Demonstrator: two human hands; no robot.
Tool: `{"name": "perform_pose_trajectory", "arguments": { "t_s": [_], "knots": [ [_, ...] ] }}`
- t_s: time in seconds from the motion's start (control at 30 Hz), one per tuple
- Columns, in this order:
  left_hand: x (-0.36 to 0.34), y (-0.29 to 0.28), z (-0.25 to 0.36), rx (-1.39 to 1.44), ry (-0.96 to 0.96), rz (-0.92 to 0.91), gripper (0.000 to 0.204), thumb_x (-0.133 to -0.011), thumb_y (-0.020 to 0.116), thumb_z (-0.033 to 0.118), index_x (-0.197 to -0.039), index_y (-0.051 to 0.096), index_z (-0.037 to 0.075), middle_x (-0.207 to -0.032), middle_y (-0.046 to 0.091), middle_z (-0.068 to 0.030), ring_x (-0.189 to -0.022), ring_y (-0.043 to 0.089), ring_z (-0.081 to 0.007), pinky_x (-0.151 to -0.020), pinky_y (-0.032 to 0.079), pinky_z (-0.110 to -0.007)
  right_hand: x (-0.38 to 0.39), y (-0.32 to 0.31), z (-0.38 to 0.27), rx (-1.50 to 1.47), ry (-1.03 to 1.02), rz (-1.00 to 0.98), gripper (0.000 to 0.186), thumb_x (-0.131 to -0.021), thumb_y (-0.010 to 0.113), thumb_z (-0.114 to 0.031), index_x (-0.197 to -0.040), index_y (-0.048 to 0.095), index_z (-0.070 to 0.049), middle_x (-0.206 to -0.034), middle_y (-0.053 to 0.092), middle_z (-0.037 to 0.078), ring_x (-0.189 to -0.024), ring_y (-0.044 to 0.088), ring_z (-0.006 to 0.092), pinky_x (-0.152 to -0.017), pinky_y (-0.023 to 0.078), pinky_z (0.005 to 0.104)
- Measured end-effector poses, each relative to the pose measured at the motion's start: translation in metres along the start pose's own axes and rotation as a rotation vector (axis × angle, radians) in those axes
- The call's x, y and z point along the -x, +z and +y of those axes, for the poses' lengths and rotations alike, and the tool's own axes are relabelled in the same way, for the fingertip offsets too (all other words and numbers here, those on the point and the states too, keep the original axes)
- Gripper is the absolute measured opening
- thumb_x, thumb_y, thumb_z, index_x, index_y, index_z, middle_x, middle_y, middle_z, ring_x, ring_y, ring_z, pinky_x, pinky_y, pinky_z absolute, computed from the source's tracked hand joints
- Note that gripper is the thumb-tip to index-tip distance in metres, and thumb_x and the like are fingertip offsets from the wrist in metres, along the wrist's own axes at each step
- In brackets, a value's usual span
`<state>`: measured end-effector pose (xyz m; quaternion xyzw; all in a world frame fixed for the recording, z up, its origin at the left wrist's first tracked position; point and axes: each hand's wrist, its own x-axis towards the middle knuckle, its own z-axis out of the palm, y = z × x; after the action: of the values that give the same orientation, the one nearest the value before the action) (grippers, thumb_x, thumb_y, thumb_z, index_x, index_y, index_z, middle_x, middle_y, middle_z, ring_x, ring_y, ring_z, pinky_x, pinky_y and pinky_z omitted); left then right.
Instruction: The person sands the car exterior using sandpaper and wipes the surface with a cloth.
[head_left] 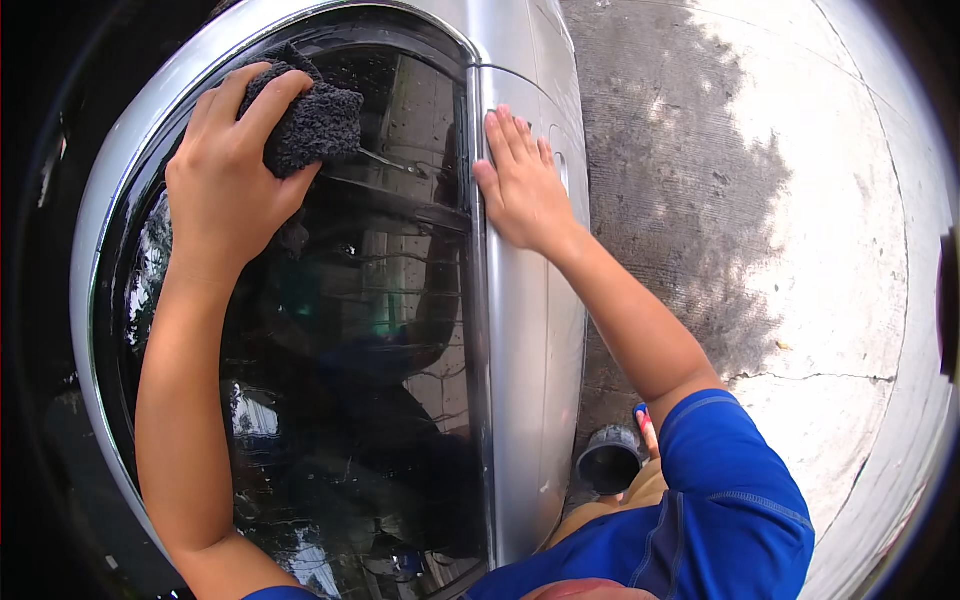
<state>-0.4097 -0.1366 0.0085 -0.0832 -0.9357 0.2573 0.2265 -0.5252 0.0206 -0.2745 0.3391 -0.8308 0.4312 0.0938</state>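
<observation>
At car window [390,330] | left hand [232,160]: fingers gripping dark cloth [318,120] | right hand [528,190]: fingers outstretched on silver door [518,350]

A bright blue, short-sleeved cloth top [735,470] covers the shoulders, with pale contrast stitching [762,497] along its seams and a darker navy panel [664,545] at the side. Below it shows tan cloth legwear [648,484]. The forearms, left hand [228,165] and right hand [527,190] are bare, with slender fingers.
</observation>
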Motion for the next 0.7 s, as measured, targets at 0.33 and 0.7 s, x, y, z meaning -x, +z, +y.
{"name": "perform_pose_trajectory", "arguments": {
  "t_s": [0.33,0.7],
  "knots": [
    [-0.01,-0.002,0.005,0.047,-0.002,0.008,0.067,-0.064,0.089,0.013,-0.128,0.07,0.02,-0.131,0.067,-0.01,-0.117,0.067,-0.0353,-0.094,0.059,-0.045,-0.061,-0.024,0.013,0.03,0.014,-0.211,0.07,-0.114,0.033,-0.045,-0.163,0.03,0.005,-0.171,0.026,0.027,-0.159,0.025,0.046,-0.129,0.022,0.0543],
    [0.004,-0.005,0.0,0.023,-0.047,-0.03,0.067,-0.063,0.09,0.013,-0.127,0.07,0.02,-0.132,0.067,-0.0107,-0.119,0.066,-0.0358,-0.094,0.059,-0.046,0.14,0.012,-0.02,-0.361,-0.025,-0.203,0.078,-0.112,0.032,-0.044,-0.17,0.005,0.001,-0.177,0.001,0.025,-0.165,-0.002,0.0415,-0.13,0.002,0.0567]
  ]
}}
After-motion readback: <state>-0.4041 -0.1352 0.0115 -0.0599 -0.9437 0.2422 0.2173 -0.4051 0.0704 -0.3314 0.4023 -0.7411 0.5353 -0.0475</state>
